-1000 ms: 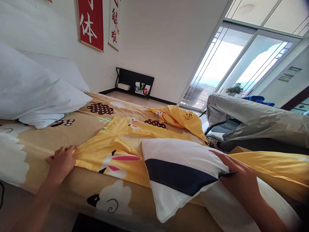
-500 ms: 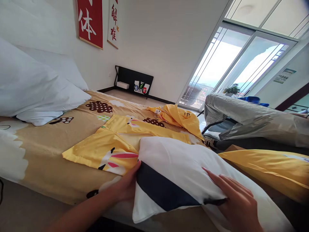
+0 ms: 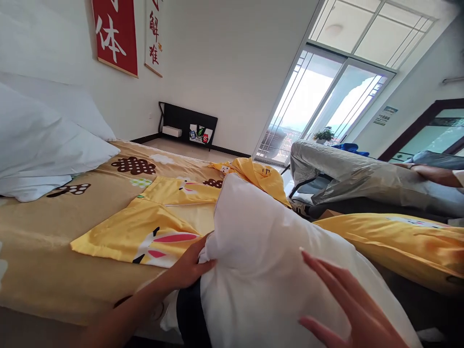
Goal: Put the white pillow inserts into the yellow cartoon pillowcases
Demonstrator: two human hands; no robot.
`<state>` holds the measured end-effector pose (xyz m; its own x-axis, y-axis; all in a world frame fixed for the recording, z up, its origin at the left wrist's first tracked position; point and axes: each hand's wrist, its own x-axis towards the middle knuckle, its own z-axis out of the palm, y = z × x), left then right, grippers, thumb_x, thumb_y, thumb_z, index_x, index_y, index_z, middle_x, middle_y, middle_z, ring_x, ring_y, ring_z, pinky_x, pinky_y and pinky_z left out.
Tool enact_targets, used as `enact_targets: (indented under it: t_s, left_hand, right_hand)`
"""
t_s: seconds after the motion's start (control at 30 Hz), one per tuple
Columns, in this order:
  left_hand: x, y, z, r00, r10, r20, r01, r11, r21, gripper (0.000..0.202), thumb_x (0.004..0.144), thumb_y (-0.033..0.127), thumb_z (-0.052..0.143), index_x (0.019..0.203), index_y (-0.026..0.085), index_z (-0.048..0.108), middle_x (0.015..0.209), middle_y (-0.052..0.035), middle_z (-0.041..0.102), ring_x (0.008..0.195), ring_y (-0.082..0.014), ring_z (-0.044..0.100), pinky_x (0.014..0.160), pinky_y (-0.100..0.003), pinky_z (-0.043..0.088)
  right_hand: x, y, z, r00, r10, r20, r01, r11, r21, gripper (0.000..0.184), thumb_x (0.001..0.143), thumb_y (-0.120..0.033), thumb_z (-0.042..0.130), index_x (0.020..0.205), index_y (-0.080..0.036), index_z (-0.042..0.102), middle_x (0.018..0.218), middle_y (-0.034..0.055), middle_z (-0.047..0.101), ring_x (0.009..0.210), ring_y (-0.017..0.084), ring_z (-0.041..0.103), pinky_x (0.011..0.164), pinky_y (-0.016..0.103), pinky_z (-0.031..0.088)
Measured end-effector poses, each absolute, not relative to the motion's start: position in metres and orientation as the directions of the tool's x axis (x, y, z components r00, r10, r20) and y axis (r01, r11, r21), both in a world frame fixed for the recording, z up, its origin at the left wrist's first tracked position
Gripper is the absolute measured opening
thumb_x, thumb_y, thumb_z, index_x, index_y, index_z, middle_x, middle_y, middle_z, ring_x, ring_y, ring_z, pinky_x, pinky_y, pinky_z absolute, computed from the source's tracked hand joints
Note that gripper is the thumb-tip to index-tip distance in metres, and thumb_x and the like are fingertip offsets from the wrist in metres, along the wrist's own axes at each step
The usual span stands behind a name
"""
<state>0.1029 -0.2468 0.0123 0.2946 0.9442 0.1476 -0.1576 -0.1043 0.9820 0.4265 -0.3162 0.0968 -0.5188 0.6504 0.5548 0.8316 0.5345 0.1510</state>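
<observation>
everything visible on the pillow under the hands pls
The pillow is plump, white, soft cloth, with a dark band showing at its lower left edge. It stands tilted up on the near side of the bed, covering part of a yellow pillowcase. The left hand grips its left edge; the right hand lies flat and open on its front.
</observation>
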Motion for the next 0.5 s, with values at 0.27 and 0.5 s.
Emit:
enact_targets:
  t_s: [0.27, 0.5]
  left_hand:
    - [0.102, -0.274, 0.034, 0.448, 0.792, 0.414, 0.045, -0.483, 0.875, 0.052, 0.083, 0.016, 0.059, 0.133, 0.025, 0.057, 0.146, -0.0077, 0.045, 0.136, -0.0312, 0.037, 0.115, -0.043, 0.028]
    - [0.059, -0.260, 0.015, 0.646, 0.746, 0.163, 0.092, -0.289, 0.953, 0.073, 0.075, 0.041, 0.074, 0.141, 0.025, 0.047, 0.145, -0.0071, 0.048, 0.136, -0.0325, 0.039, 0.114, -0.045, 0.028]
  right_hand:
    - [0.378, -0.240, 0.159, -0.311, 0.817, 0.485, 0.848, 0.469, -0.247, 0.100, 0.060, -0.058, 0.077, 0.145, -0.025, 0.037, 0.129, 0.0114, 0.060, 0.111, 0.034, 0.059, 0.085, 0.045, 0.051]
    - [0.393, -0.210, 0.139, -0.035, 0.784, 0.620, 0.812, 0.384, -0.439, 0.063, 0.062, -0.053, 0.073, 0.114, -0.019, 0.061, 0.099, 0.0077, 0.071, 0.084, 0.026, 0.066, 0.072, 0.038, 0.052]
